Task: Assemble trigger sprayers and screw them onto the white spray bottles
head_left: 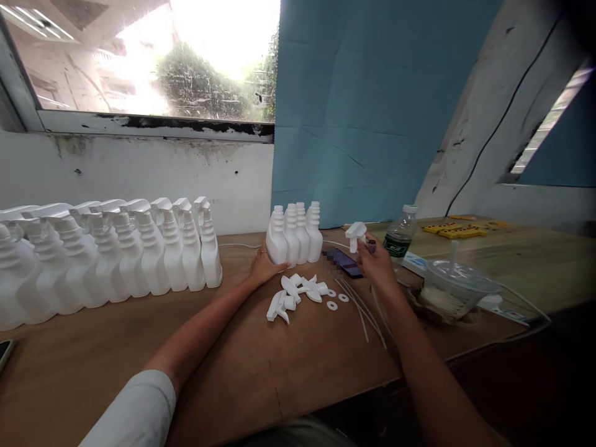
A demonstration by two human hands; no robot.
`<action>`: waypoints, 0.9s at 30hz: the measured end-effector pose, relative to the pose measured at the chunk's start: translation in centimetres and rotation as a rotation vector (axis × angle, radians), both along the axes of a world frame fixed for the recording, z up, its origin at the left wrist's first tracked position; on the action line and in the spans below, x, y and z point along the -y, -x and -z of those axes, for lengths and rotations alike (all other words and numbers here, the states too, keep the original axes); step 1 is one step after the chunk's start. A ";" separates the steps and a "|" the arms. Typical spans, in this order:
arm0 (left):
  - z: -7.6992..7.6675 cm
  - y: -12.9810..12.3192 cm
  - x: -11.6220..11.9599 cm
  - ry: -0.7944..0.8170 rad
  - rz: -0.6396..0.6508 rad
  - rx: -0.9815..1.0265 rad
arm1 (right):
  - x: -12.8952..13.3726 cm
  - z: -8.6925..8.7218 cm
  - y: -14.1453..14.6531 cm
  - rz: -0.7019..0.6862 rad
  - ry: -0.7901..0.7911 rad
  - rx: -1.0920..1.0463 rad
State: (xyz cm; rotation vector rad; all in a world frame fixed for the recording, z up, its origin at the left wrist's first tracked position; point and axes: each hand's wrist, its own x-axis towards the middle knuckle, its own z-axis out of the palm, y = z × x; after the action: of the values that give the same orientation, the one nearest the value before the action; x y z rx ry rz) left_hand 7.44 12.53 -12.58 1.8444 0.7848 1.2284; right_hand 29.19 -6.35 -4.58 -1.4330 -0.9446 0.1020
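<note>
My left hand point(266, 268) is closed around the lower part of the nearest white bottle body point(277, 241), its thumb across the front base. That bottle stands upright in a short group of open-necked bottles without spray heads. My right hand point(376, 264) grips a white trigger spray head point(356, 234), raised above the table to the right of these bottles. A small dark piece shows at its fingers; I cannot make out what it is. Between my hands lie a pile of loose trigger heads point(292, 292), several white ring washers point(332, 305) and thin white tubes point(365, 310).
Rows of white bottles with spray heads fitted point(144, 257) stand at left. A dark phone point(344, 262) lies behind the tubes. To the right are a water bottle point(399, 239), a clear lidded bowl point(459, 288), a white power strip point(414, 264) with a cable, and yellow pieces point(460, 231).
</note>
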 end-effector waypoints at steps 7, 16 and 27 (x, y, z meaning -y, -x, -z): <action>-0.3 -0.1 0.7 -0.033 0.004 -0.021 | -1.3 2.8 -1.8 0.000 0.107 0.077; -0.9 3.4 5.2 -0.135 0.087 0.152 | 0.2 1.2 -0.8 0.075 0.075 0.241; -1.3 6.5 9.3 0.092 0.491 0.286 | 0.9 0.1 11.0 -0.422 0.319 0.576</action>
State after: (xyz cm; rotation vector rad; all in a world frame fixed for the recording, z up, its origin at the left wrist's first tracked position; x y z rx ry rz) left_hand 0.92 3.20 -11.30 1.6087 0.2067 1.0770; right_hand 18.16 -7.27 -4.68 -1.5636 -1.7650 0.1615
